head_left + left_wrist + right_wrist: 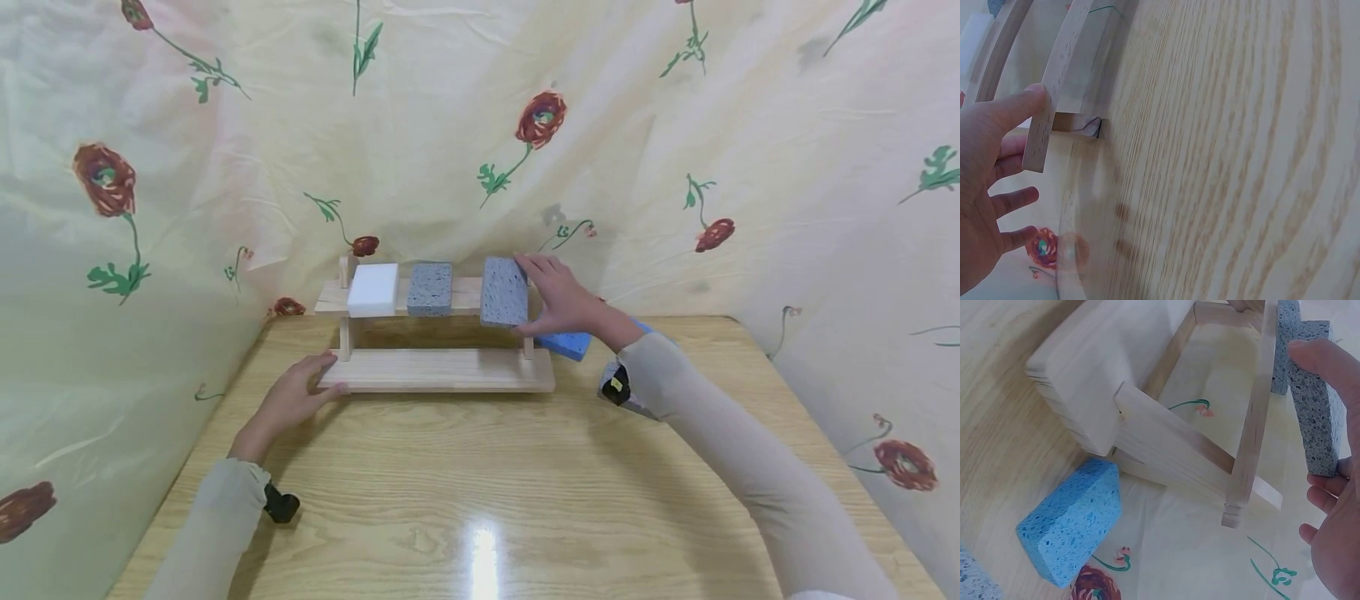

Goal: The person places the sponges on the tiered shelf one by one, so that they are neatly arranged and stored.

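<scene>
A two-tier wooden rack [442,371] stands near the back of the table. My left hand [297,390] grips the left end of its lower board, the thumb [1030,100] on one face and fingers behind. At the right end of the upper board, my right hand [558,298] holds a grey sponge [504,292] between thumb and fingers. In the right wrist view, that grey sponge [1313,400] is pinched by its edges. Further left on the upper board sit another grey sponge [430,289] and a white sponge [373,290].
A blue sponge [566,343] lies on the table by the rack's right end, partly behind my right arm. Nearer, another grey sponge [637,404] is mostly hidden under the right wrist. Flowered cloth [450,125] hangs behind and at both sides of the wooden table [420,492].
</scene>
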A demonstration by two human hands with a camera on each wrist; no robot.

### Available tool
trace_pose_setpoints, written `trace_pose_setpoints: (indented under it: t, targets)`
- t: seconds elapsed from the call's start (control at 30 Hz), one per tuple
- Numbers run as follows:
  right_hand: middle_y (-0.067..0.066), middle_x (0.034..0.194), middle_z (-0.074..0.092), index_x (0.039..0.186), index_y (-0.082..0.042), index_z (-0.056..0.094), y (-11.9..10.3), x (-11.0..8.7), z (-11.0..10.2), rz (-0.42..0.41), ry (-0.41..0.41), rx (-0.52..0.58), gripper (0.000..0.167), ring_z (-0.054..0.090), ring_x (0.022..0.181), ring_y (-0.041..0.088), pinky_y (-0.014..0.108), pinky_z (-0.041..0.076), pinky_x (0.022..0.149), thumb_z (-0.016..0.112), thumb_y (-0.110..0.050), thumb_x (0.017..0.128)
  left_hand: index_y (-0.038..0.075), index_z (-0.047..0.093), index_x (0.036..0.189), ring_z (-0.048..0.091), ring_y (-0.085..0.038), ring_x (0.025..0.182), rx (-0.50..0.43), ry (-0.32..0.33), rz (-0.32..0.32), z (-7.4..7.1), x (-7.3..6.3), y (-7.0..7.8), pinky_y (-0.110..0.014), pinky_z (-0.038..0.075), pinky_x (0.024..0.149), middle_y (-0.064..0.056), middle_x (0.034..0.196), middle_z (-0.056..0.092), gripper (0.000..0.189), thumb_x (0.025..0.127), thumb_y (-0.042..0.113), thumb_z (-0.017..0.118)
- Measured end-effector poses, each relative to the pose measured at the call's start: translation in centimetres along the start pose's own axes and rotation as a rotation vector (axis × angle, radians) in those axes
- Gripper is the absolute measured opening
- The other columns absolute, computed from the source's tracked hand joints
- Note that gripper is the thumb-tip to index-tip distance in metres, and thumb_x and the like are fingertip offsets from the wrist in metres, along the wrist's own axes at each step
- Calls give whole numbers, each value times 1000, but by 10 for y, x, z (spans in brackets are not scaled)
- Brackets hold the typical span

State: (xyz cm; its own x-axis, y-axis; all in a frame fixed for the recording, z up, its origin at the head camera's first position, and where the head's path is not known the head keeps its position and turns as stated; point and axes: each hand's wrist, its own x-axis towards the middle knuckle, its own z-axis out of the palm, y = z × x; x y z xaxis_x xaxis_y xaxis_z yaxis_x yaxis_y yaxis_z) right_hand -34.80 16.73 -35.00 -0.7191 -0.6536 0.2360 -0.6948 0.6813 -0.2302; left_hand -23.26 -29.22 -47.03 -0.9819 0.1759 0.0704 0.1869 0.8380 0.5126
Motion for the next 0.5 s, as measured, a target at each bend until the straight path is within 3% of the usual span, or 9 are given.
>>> trace_pose_setpoints:
  t: [0.33, 0.5]
  targets:
    - [20, 151, 45, 158, 1, 24, 1, 14, -2, -19, 35, 14, 123, 42, 132, 37, 59, 36, 113, 92, -45, 67, 2, 42, 153, 29, -50, 149, -6, -12, -11, -2, -1, -1, -69, 25, 120, -23, 163, 35, 79, 97, 52, 65]
    - [19, 148, 46, 159, -1, 23, 0, 19, -3, 4, 14, 15, 123, 41, 132, 36, 58, 35, 115, 91, -46, 67, 2, 43, 153, 29, -51, 149, -12, -2, -2, -1, -1, -1, -69, 25, 120, -23, 162, 36, 78, 97, 51, 66]
